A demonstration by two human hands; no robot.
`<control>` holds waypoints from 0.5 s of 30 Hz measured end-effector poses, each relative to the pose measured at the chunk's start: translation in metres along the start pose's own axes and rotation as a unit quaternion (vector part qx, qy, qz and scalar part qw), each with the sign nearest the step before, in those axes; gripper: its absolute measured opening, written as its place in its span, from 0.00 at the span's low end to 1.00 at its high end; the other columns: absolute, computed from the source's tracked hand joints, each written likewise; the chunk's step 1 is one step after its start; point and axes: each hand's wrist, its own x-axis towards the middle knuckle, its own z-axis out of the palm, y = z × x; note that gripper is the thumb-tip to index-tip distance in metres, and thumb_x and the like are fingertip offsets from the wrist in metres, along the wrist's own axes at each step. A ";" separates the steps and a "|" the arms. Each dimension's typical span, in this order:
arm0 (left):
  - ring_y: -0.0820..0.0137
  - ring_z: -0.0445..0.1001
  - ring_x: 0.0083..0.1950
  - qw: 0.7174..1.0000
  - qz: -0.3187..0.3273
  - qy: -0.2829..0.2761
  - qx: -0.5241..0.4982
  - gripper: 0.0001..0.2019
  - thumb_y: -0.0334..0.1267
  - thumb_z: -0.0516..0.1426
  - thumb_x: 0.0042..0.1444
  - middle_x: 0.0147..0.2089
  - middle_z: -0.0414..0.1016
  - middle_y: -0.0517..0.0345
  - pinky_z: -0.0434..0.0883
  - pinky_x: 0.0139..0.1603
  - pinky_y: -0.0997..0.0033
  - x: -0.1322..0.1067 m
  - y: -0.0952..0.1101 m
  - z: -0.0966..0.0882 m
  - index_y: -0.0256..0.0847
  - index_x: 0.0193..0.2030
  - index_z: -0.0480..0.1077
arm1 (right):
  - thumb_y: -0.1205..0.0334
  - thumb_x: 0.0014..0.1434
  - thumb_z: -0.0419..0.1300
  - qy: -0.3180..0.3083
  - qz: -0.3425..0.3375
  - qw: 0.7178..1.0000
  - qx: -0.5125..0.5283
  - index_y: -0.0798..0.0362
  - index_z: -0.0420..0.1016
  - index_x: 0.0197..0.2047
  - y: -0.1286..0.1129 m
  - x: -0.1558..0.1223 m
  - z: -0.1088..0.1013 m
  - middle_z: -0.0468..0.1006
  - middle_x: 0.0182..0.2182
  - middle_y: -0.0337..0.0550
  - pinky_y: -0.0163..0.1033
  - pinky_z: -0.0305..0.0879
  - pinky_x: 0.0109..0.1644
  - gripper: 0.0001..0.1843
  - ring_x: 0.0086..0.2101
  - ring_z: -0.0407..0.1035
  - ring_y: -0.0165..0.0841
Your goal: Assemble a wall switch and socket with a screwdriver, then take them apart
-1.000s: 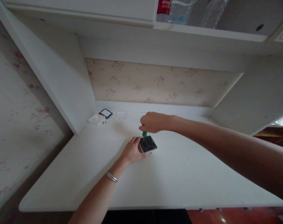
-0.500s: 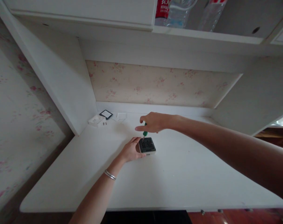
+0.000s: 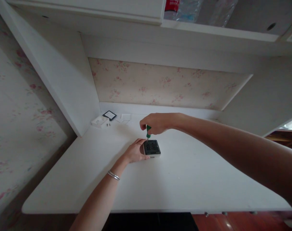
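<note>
A small square block that looks like a wall socket (image 3: 152,147), black on top with a pale base, lies flat on the white desk. Fingers and thumb of my left hand (image 3: 135,152) wrap its left side and grip it. Above it, my right hand (image 3: 155,123) is closed around the green handle of a screwdriver (image 3: 148,132). The shaft points down, and its tip meets the block's top near the upper left corner. Whether a screw sits under the tip is too small to tell.
At the back left lie an open white box (image 3: 100,122), a black-edged frame (image 3: 109,115), two small screws (image 3: 108,124) and a thin white plate (image 3: 126,117). Overhead, a shelf (image 3: 218,30) holds plastic bottles. A side panel (image 3: 64,73) bounds the desk on the left.
My right index finger, stretched out before, has curled in around the screwdriver handle. The screwdriver stands more upright. My left hand keeps its grip on the block; the view has shifted slightly.
</note>
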 end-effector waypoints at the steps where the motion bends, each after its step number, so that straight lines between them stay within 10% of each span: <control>1: 0.59 0.64 0.58 1.000 -0.002 -0.001 -0.003 0.41 0.45 0.69 0.36 0.58 0.64 0.52 0.62 0.62 0.63 0.000 0.000 0.000 0.42 0.59 0.61 | 0.55 0.54 0.59 0.012 0.018 1.000 0.001 0.53 0.71 0.48 0.000 0.001 0.000 0.77 0.41 0.48 0.35 0.59 0.33 0.19 0.39 0.70 0.39; 5: 0.60 0.65 0.57 1.000 -0.006 0.000 -0.020 0.40 0.44 0.69 0.36 0.57 0.64 0.52 0.63 0.61 0.63 -0.001 0.002 0.000 0.42 0.58 0.61 | 0.50 0.64 0.46 0.001 0.116 0.993 -0.019 0.60 0.73 0.44 -0.004 0.008 0.002 0.78 0.33 0.56 0.39 0.60 0.33 0.24 0.34 0.72 0.41; 11: 0.59 0.65 0.57 1.000 -0.008 -0.001 -0.015 0.41 0.44 0.69 0.35 0.57 0.63 0.51 0.62 0.61 0.63 -0.001 0.003 0.000 0.42 0.58 0.61 | 0.69 0.53 0.56 0.028 -0.021 0.999 0.014 0.54 0.70 0.47 -0.002 0.005 0.002 0.74 0.46 0.49 0.34 0.60 0.37 0.17 0.41 0.69 0.36; 15: 0.59 0.64 0.59 1.000 -0.008 -0.003 -0.014 0.41 0.45 0.69 0.36 0.58 0.63 0.52 0.61 0.63 0.63 -0.001 0.003 0.000 0.42 0.58 0.61 | 0.54 0.54 0.59 0.009 0.028 0.999 0.031 0.55 0.70 0.48 0.000 0.006 0.000 0.77 0.40 0.49 0.35 0.60 0.33 0.20 0.37 0.71 0.38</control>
